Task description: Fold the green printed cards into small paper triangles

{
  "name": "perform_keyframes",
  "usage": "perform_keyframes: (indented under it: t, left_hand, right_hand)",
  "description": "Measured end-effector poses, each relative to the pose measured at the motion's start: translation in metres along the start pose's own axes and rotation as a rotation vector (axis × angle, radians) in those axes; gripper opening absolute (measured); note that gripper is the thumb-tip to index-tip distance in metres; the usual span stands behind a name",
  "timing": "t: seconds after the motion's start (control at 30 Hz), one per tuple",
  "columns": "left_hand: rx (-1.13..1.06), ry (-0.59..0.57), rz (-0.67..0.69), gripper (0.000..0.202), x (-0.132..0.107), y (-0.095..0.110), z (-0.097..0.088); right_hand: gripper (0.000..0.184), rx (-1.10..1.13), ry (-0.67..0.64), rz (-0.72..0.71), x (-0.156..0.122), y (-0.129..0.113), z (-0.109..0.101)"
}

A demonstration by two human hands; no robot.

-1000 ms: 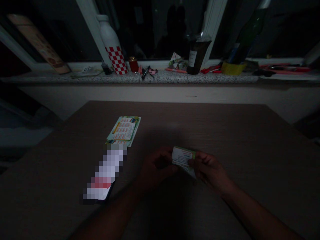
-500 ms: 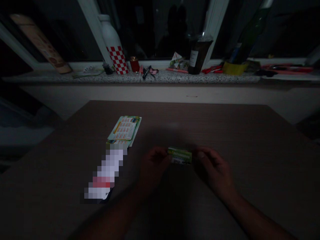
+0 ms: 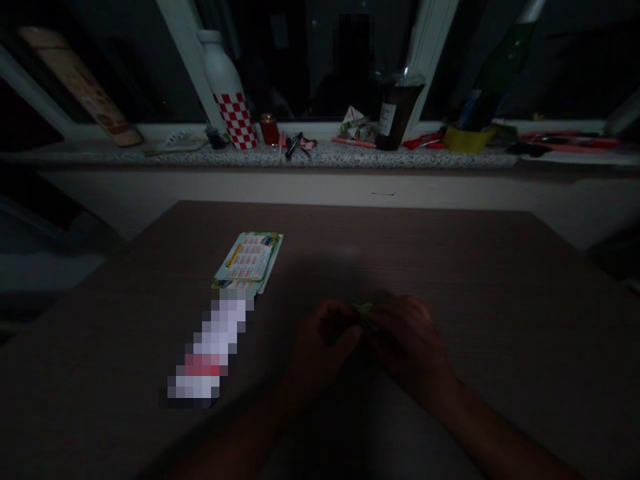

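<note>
In the head view, over a dim wood-grain bench (image 3: 465,253), the left hand (image 3: 323,350) pinches the left side of a mostly hidden green card (image 3: 364,309) while the right hand (image 3: 415,343) covers it, its grip too dark to tell; the card seems light, thin, easily creased, best held by opposite edges.

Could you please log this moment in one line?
left hand: at card; right hand: over card, grip unclear; card stack: on table
</note>
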State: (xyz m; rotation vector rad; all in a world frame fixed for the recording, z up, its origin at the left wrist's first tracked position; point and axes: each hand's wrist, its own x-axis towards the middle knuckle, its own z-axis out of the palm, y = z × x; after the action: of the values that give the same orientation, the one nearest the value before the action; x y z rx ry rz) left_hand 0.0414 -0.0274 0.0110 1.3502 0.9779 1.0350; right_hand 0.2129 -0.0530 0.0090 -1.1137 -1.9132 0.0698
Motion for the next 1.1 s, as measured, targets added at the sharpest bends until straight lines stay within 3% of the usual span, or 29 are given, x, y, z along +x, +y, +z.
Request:
perform_keyframes:
  t: [0.2,0.3,0.4,0.57,1.1]
  left_hand:
    - [0.210,0.050,0.012,0.026,0.0001,0.0000,-0.0050]
    - [0.200,-0.008,0.018,0.024,0.0010,0.0014,-0.0058]
    - [0.164,-0.065,0.016,0.016,0.0010,0.0011,-0.0054]
    - [0.124,-0.042,0.002,0.014,-0.0004,0.0017,-0.0045]
    - [0.124,-0.017,-0.024,0.014,-0.0030,0.0012,-0.0057]
  right_hand:
    - [0.015,0.478,0.027,0.603,-0.0041,0.0006,-0.0027]
    - [0.017,0.723,-0.020,0.753,-0.0029,0.0006,-0.0013]
    - [0.019,0.847,-0.067,0.777,-0.0013,0.0007,-0.0008]
    - [0.022,0.909,-0.047,0.825,0.0008,-0.0003,-0.0012]
    - [0.015,0.846,-0.042,0.848,0.0030,-0.0003,-0.0025]
